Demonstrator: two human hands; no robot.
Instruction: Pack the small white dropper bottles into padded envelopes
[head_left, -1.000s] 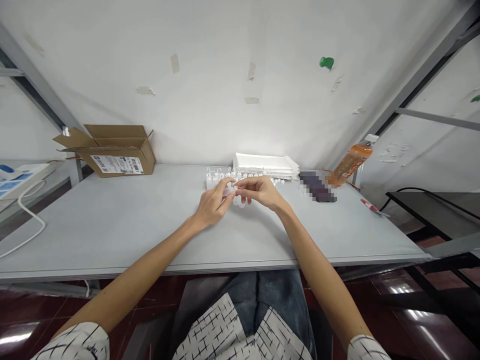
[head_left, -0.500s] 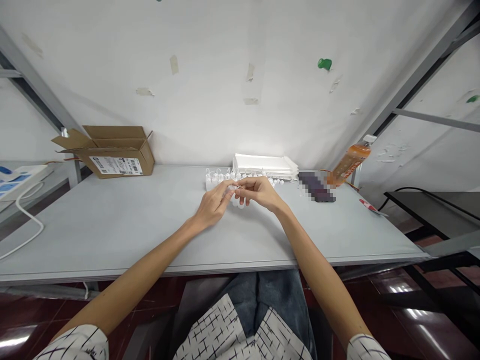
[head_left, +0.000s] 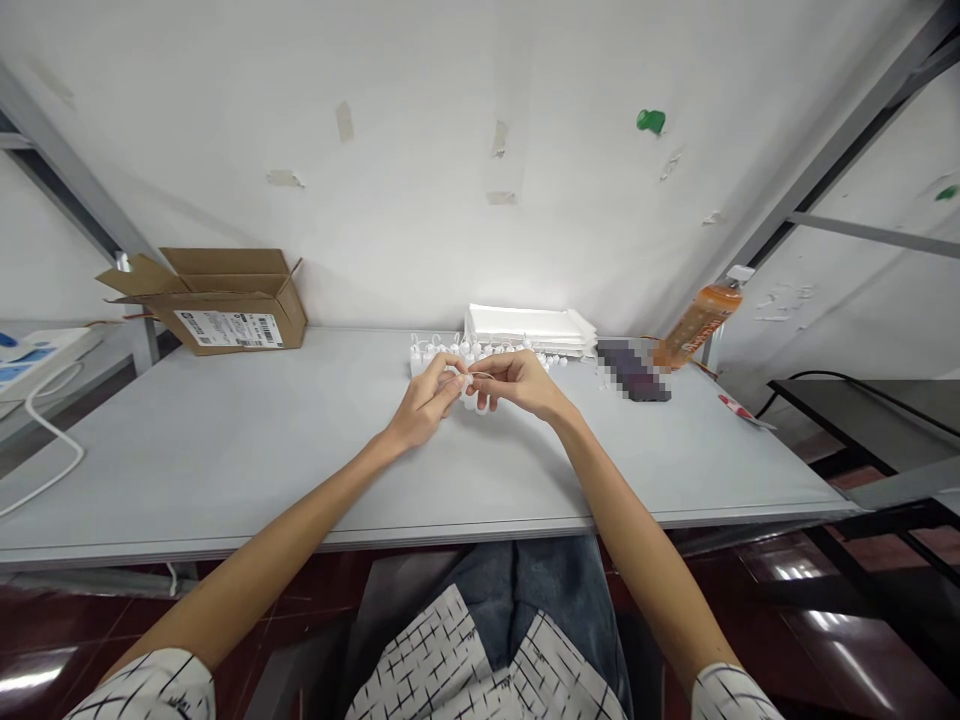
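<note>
My left hand (head_left: 424, 405) and my right hand (head_left: 521, 385) meet at the fingertips above the grey table, pinching a small white plastic piece (head_left: 466, 380) between them. A thin strand seems to run from it toward my right fingers, though it is too fine to name. Just behind lies a row of small white plastic bottles with caps (head_left: 480, 352). One white bottle (head_left: 471, 402) shows below my fingers, partly hidden by them.
A stack of white sheets (head_left: 529, 332) stands behind the bottles. A cardboard box (head_left: 225, 315) sits open at the back left of the grey table (head_left: 225, 460). To the right are a blurred dark object (head_left: 634, 372) and an orange drink bottle (head_left: 697, 325).
My hands stay together over the same spot, with only small finger shifts. The whole view has drifted slightly.
</note>
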